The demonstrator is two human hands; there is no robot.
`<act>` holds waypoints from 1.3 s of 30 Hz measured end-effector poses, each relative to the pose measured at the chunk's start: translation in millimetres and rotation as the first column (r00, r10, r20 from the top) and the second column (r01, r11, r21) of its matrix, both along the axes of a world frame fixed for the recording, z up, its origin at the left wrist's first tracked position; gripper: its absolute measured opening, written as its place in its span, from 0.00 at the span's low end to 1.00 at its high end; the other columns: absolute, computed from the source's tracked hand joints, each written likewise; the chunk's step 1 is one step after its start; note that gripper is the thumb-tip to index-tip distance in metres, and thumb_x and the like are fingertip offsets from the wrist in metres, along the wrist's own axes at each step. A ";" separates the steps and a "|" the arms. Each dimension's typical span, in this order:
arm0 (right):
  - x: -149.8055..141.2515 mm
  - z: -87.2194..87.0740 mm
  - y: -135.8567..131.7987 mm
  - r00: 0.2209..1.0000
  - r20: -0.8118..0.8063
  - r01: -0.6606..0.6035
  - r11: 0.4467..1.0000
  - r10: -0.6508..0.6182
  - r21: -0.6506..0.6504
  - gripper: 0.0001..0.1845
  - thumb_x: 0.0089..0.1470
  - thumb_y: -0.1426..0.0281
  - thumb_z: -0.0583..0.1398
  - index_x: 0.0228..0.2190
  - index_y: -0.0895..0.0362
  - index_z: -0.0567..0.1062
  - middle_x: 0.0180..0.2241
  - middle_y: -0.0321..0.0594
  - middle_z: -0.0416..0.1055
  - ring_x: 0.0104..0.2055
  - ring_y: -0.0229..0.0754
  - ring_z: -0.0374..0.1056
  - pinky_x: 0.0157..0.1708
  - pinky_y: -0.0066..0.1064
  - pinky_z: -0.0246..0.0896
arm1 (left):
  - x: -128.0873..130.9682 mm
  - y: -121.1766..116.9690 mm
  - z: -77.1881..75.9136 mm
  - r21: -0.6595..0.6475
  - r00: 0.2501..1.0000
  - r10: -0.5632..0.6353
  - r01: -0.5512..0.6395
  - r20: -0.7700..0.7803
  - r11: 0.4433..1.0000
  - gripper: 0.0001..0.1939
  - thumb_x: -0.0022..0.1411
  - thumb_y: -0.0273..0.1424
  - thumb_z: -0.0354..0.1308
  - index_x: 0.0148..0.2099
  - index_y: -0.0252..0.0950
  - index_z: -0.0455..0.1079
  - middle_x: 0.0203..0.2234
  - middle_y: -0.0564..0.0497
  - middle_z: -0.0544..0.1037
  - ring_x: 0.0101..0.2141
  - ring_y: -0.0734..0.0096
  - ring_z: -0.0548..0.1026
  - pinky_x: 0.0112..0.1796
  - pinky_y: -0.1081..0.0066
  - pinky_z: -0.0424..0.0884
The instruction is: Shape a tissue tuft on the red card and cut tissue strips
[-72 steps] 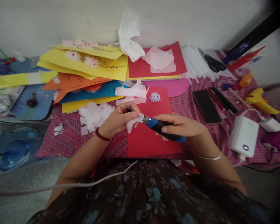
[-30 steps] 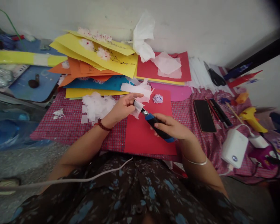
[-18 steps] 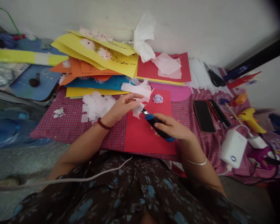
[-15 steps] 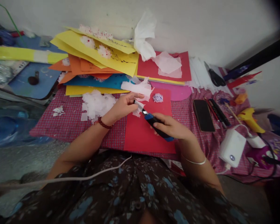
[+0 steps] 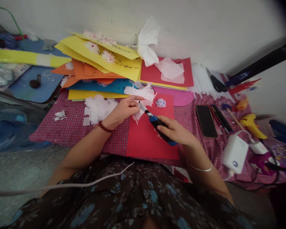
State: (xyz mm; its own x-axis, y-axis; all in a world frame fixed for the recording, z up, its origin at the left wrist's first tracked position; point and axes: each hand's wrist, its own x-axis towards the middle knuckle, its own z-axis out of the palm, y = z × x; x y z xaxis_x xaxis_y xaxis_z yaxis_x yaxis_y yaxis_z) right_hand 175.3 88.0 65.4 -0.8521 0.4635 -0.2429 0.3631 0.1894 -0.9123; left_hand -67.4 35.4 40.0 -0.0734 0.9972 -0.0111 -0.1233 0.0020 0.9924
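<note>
My right hand (image 5: 177, 129) is wrapped round a blue and black utility knife (image 5: 154, 121), its blade out and pointing up and to the left. The blade tip reaches the fingertips of my left hand (image 5: 122, 109). My left fingers pinch a small piece of thin white paper (image 5: 137, 116), which lies along the blade; part of it is hidden by fingers and knife. Beneath both hands lies a red sheet (image 5: 147, 143). A purple and white speckled ball (image 5: 160, 102) rests on that sheet, just beyond the knife.
A heap of white paper pieces (image 5: 98, 108) lies left of the red sheet. Behind it are stacked yellow cards (image 5: 124, 68) with paper flowers. On the right are a phone (image 5: 206, 121), pens (image 5: 221, 117), scissors (image 5: 218, 84), a yellow glue gun (image 5: 252, 125) and a white power bank (image 5: 235, 154).
The knife blade has slid slightly up and left toward my left fingertips, and more of it shows. My left hand still pinches the paper. The whole view has shifted slightly.
</note>
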 end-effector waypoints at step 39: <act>23.4 -12.9 20.9 0.994 -0.056 -0.105 0.804 0.089 -0.585 0.18 0.60 0.61 0.62 0.48 0.57 0.70 0.34 0.36 0.73 0.28 0.33 0.72 0.26 0.22 0.70 | -21.1 -7.6 18.4 -0.094 0.913 -0.364 0.352 -0.184 0.931 0.23 0.54 0.24 0.60 0.54 0.36 0.70 0.19 0.60 0.64 0.18 0.81 0.59 0.20 0.78 0.54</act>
State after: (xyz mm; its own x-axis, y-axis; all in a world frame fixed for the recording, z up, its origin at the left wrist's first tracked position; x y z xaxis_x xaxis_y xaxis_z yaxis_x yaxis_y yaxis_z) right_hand 198.7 108.9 52.6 -0.8943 0.1539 -0.4202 0.3481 -0.3511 -0.8692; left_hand -88.5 27.8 58.4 0.2821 0.9551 -0.0907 0.0918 0.0672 0.9935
